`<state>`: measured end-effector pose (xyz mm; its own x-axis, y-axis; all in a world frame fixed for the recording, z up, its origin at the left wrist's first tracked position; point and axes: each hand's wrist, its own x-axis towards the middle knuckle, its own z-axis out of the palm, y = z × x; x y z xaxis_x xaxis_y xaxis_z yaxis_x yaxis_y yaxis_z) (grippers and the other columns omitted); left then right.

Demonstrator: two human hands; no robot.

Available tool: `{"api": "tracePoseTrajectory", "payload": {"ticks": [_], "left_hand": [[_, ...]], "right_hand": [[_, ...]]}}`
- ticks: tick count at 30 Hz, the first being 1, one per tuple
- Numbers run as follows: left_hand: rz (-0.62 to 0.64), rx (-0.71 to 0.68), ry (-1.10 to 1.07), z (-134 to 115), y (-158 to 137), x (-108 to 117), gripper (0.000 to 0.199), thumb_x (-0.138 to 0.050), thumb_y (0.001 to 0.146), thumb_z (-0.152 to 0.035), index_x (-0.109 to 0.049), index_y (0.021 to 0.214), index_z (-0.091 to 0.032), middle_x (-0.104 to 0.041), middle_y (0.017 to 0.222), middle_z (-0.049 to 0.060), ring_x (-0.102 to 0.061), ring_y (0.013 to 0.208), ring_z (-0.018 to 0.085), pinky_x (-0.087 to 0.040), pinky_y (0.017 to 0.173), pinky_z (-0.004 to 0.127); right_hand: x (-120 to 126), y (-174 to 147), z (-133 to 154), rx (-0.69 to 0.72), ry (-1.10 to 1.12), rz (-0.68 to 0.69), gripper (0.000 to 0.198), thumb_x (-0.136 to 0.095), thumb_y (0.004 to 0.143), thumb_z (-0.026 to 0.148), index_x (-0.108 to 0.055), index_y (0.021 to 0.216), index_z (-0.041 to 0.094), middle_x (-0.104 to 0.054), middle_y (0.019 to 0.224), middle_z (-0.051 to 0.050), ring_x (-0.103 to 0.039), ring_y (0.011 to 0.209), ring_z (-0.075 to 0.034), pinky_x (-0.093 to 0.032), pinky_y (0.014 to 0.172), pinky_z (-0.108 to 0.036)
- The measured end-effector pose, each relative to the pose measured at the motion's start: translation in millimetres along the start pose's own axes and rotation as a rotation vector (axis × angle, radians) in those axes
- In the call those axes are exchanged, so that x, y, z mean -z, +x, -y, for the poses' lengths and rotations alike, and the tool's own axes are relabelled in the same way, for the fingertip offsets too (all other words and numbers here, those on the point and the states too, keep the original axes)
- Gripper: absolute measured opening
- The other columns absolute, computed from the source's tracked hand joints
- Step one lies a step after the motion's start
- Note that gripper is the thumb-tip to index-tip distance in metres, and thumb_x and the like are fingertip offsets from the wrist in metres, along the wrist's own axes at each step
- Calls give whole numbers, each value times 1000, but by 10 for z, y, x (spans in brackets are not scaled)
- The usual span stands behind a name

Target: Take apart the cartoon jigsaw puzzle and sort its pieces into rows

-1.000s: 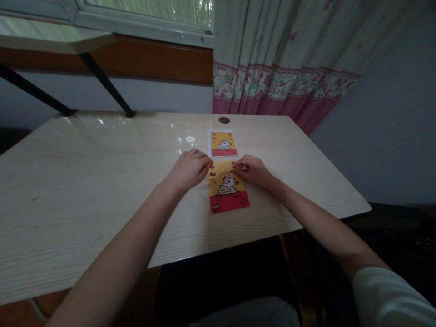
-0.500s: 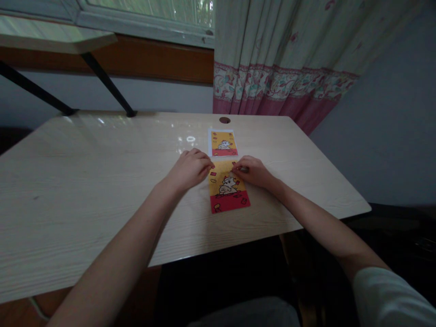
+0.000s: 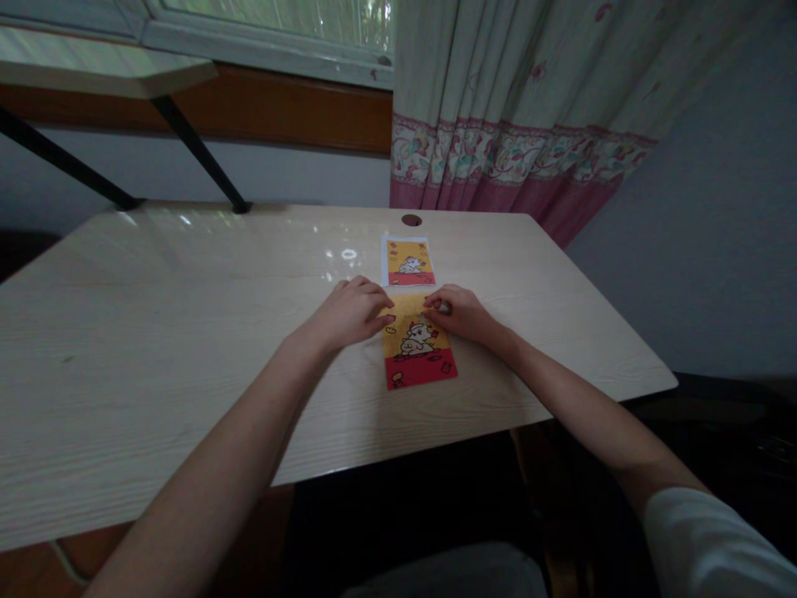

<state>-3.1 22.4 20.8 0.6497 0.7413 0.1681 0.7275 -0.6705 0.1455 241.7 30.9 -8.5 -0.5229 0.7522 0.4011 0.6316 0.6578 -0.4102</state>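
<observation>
A yellow-and-red picture sheet (image 3: 421,370) with a white cartoon animal lies flat on the pale wooden table. Faint lines show in its yellow upper part; whether it is made of pieces I cannot tell. My left hand (image 3: 354,311) is at the sheet's upper left edge, thumb and forefinger apart over it. Across from it, my right hand (image 3: 464,313) is at the upper right edge, fingers bent and the thumb a little apart from the forefinger, nothing visible between them. Just beyond lies a smaller card (image 3: 409,264) with the same design and a white border.
The pale table (image 3: 205,332) has a round cable hole (image 3: 412,220) near its back edge. A raised shelf (image 3: 105,66) on black metal legs stands at the back left. A patterned curtain (image 3: 491,149) hangs behind the table, beside a window (image 3: 274,33).
The thumb of my left hand has moved down and away from its forefinger over the sheet. My right thumb and forefinger have parted slightly. Both sheets stay in place.
</observation>
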Motion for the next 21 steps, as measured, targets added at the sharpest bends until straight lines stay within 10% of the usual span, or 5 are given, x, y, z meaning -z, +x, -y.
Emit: {"api": "tracePoseTrajectory", "payload": {"ticks": [21], "left_hand": [[48,-42,-40,-146,23,-49,34,-46,82,-29,-61,113,-27,-58,115,7,-45,106,26,-34,83,39]], "right_hand": [[31,25,37,-126,127,62,13,-62,79,26,-61,88,17,-62,78,-2,-50,70,-12,-38,64,-24]]}}
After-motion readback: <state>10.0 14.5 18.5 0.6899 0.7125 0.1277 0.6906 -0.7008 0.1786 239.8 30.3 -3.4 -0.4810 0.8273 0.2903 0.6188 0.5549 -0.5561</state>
